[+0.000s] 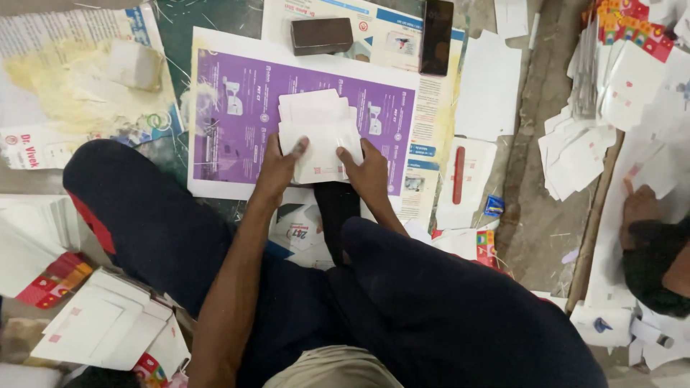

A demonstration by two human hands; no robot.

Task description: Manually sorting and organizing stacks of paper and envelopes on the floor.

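Note:
A fanned stack of white paper envelopes (318, 129) lies on a purple printed sheet (237, 122) on the floor in front of my crossed legs. My left hand (279, 169) presses on the stack's lower left corner, thumb on the paper. At the lower right edge my right hand (368, 172) rests with its fingers on the same stack. Both hands grip the stack from the near side.
A dark brown block (321, 35) and a black phone (436, 26) lie beyond the sheet. White envelope piles lie at lower left (108, 323) and right (575, 154). A red stick (458, 174) rests on paper. Another person's hand (636, 208) is at the right edge.

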